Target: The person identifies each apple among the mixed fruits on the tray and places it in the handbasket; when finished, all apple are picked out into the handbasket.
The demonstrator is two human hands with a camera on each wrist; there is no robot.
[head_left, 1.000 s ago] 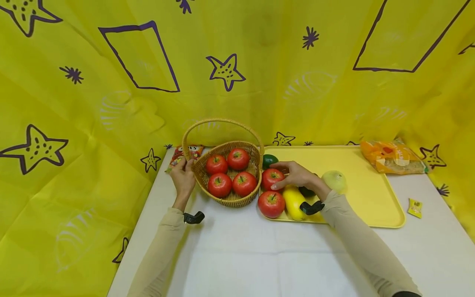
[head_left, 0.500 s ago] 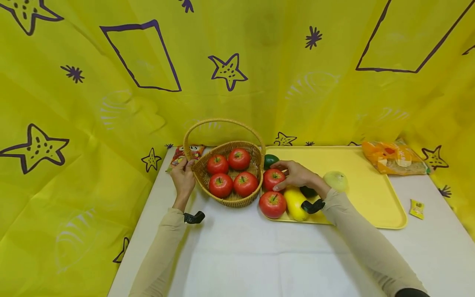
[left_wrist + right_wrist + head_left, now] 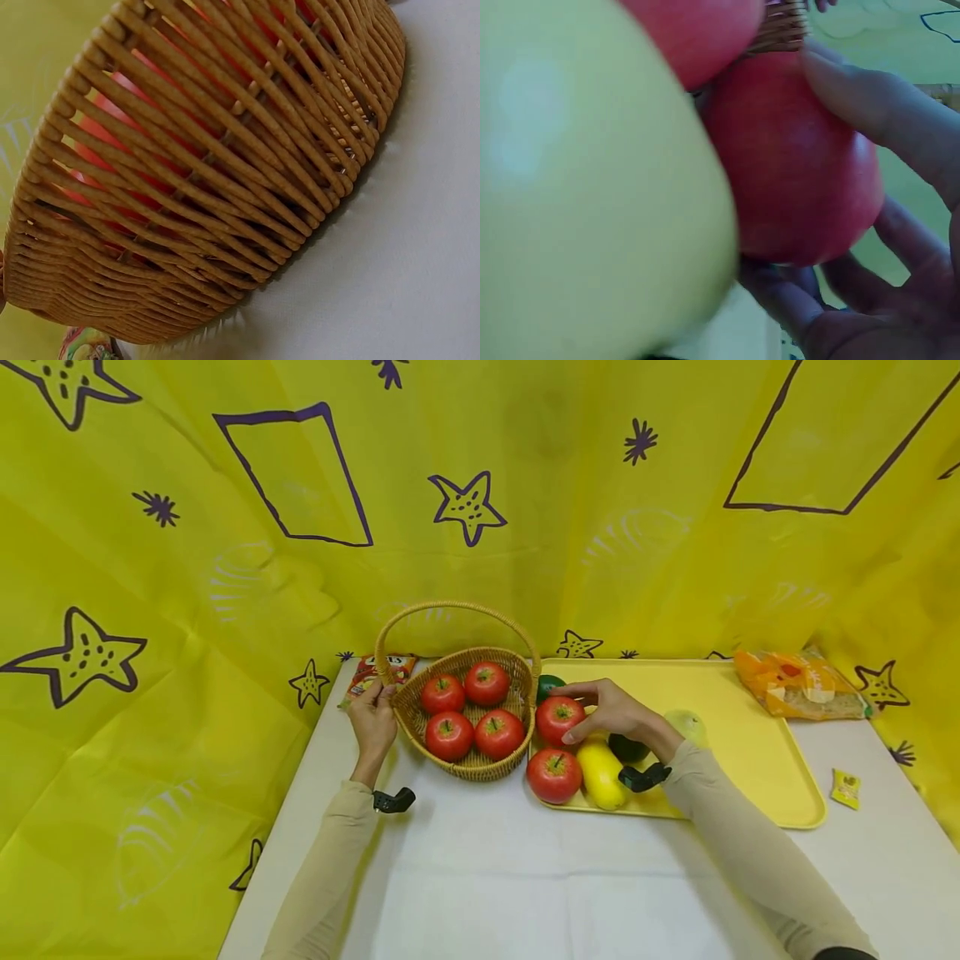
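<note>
My left hand (image 3: 372, 722) pinches the left side of a wicker basket (image 3: 480, 772), where its tall arched handle (image 3: 454, 605) meets the rim. Several red apples (image 3: 500, 733) lie inside, and their red shows through the weave (image 3: 210, 150) in the left wrist view. Just right of the basket, my right hand (image 3: 618, 710) grips a red apple (image 3: 559, 720) over the yellow tray. In the right wrist view the thumb lies along one side of this apple (image 3: 795, 165), with fingers curled round the other. A second apple (image 3: 554, 776) sits in front of it, beside a yellow fruit (image 3: 602, 773).
The yellow tray (image 3: 757, 752) also bears a dark green fruit (image 3: 627, 748), another green one (image 3: 551, 686) and a pale round fruit (image 3: 687, 727). An orange bag (image 3: 802, 685) overlaps its back right corner. A small yellow packet (image 3: 846, 787) lies right; a red packet (image 3: 378, 675) is behind the basket.
The head view has shifted slightly. My right hand has kept its place at the apple, which shows a little higher relative to the apple in front. My left hand stays on the basket.
</note>
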